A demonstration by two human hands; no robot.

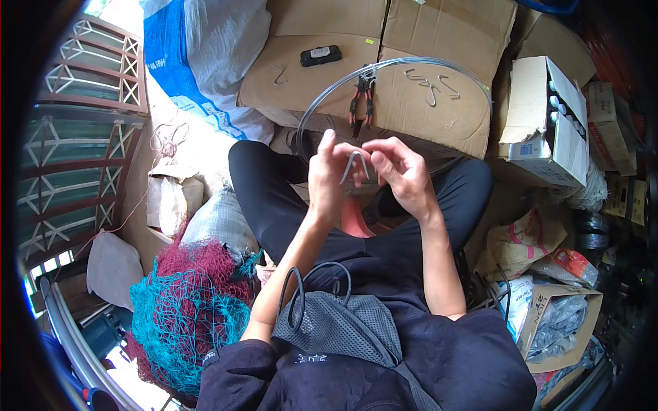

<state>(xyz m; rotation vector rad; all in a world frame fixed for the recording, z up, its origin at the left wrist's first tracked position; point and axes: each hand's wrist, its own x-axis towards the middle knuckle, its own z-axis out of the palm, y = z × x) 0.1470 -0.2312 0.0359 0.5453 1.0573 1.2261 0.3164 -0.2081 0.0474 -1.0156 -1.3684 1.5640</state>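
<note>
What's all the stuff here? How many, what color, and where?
Bent wire: 1, grey, at the hands
Coil: 1, silver, ahead
Cardboard: uncounted, brown, ahead
Pliers: 1, red-black, by coil
Hooks: about 4, silver, on cardboard
Case: 1, black, on cardboard
Sack: at least 1, blue-white, upper left
Net: 1 heap, teal-maroon, left
Box: 1, white, right
Other clutter: uncounted, mixed, both sides
Left hand: 1, bare, centre
Right hand: 1, bare, centre

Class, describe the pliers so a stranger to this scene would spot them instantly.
Find the large cardboard sheet beyond the person's knees. Near the middle of its closest edge, at the wire coil, lie the pliers. Red-and-black handles set them apart from the grey bent wires nearby.
</note>
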